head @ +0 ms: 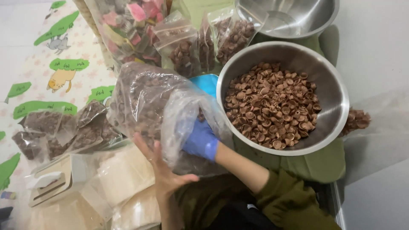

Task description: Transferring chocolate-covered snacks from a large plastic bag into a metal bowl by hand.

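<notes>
A large clear plastic bag of brown shell-shaped pieces (147, 102) is held at centre-left, tilted from ten to four o'clock. The bare left hand (164, 170) is spread flat against its underside at six o'clock. The blue-gloved right hand (200, 138), pushed inside the mouth at four o'clock, is nearer the filled steel bowl (330, 91); its grip cannot be judged.

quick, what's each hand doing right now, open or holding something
Left hand: open, bare, palm flat against the plastic bag of brown pieces.
Right hand: blue glove, inside the bag's mouth; cannot tell if open or closed.
</notes>
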